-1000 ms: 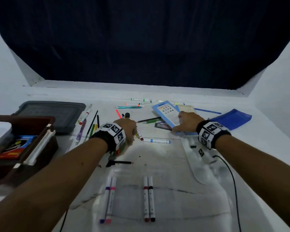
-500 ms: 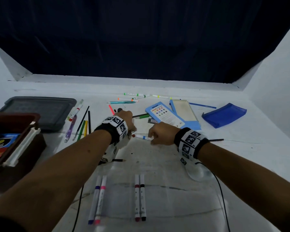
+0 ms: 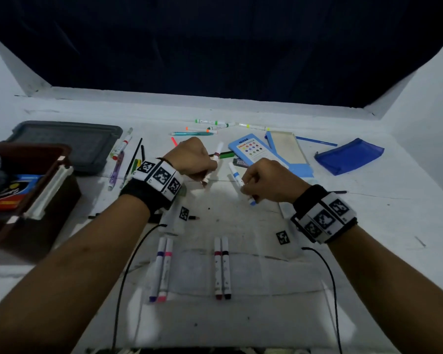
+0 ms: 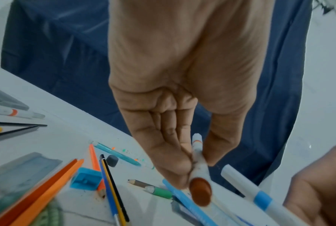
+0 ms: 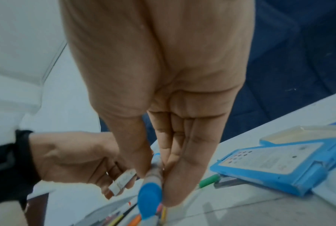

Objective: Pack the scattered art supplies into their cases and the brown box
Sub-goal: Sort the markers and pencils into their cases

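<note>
My left hand point(image 3: 193, 159) pinches a white marker with a brown band point(image 3: 217, 154), raised off the table; the left wrist view shows its brown end cap point(image 4: 200, 191) between thumb and fingers. My right hand point(image 3: 269, 178) pinches a white marker with a blue band point(image 3: 234, 173), its blue cap point(image 5: 149, 198) close to the right wrist camera. Both hands hover above a clear marker sleeve point(image 3: 241, 272) that holds two pairs of markers point(image 3: 221, 267). The brown box point(image 3: 28, 200) stands at the left with cases inside.
A grey lid point(image 3: 69, 144) lies behind the box. Loose pencils and markers point(image 3: 128, 159) are scattered beside it, more markers point(image 3: 210, 125) at the back. A blue colour case point(image 3: 251, 149) lies open mid-right and a blue pouch point(image 3: 348, 157) further right.
My right hand left the blue case, came left and picked up the blue-banded marker from the table. Both hands have lifted their markers and drawn nearer to me.
</note>
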